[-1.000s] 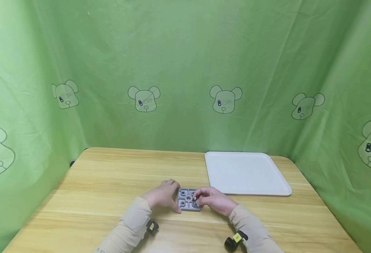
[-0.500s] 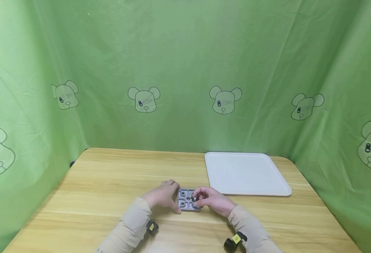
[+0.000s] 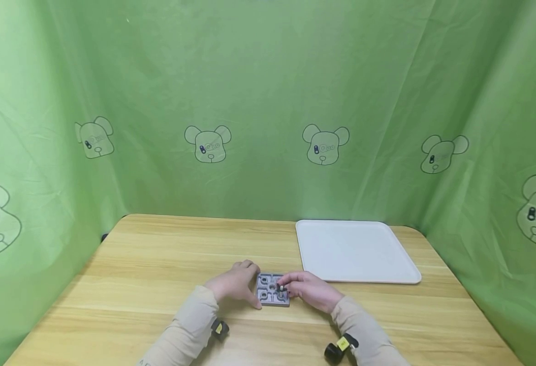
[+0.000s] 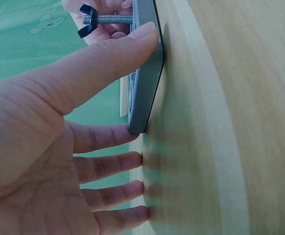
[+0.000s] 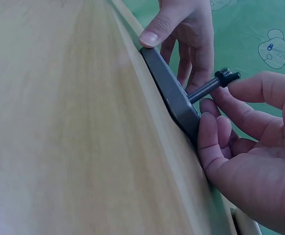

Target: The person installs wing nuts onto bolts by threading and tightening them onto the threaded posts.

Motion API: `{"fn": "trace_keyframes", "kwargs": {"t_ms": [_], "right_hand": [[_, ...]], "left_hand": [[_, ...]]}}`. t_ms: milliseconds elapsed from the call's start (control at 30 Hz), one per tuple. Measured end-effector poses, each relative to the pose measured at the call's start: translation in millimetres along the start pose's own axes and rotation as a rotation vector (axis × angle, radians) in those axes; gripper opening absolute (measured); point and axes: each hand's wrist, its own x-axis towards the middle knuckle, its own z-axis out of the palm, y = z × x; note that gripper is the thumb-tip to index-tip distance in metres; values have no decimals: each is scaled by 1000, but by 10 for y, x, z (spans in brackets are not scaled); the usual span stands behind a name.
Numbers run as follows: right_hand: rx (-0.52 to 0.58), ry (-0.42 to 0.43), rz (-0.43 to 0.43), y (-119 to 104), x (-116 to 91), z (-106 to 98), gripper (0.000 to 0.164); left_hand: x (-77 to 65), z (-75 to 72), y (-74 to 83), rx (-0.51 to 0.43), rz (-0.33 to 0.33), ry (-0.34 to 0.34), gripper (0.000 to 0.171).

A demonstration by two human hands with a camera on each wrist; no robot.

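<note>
A grey square plate [image 3: 268, 296] with recesses and several holes lies on the table in the head view. From its right part rises a threaded bolt [image 4: 114, 19], with a black wing nut [image 5: 224, 77] near its free end. My left hand [image 3: 237, 282] holds the plate at its left side, thumb on the near edge and index finger at the far one; the other fingers are spread on the table. My right hand [image 3: 312, 291] has thumb and index finger around the wing nut, the thumb tip right at one wing. Its remaining fingers curl beside the plate.
A white tray [image 3: 350, 250] lies at the back right of the wooden table [image 3: 176, 243], just beyond the right hand. A green curtain [image 3: 268, 91] printed with bear heads surrounds the table's back and sides. A black wrist camera [image 3: 334, 353] hangs under the right forearm.
The right thumb and index finger have shifted around the wing nut, and its wings stand at a different angle. The left hand and the plate have stayed put.
</note>
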Motion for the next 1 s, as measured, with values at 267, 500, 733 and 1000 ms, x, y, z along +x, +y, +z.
{"fn": "trace_keyframes", "kwargs": {"t_ms": [267,500,733,1000], "right_hand": [[-16,-32,8,9,1,2,33],[-4,-21,25,30,21,-1,33],[-32,19,23,29,37,24,28],[-65,30,5,-5,30,58,27]], "left_hand": [[0,3,4,-6,-14,-9,87],[6,7,-3,-10,-15,-8,88],[13,8,-1,-8,-16,-7,88],[13,3,1,-5,-16,-4,89]]}}
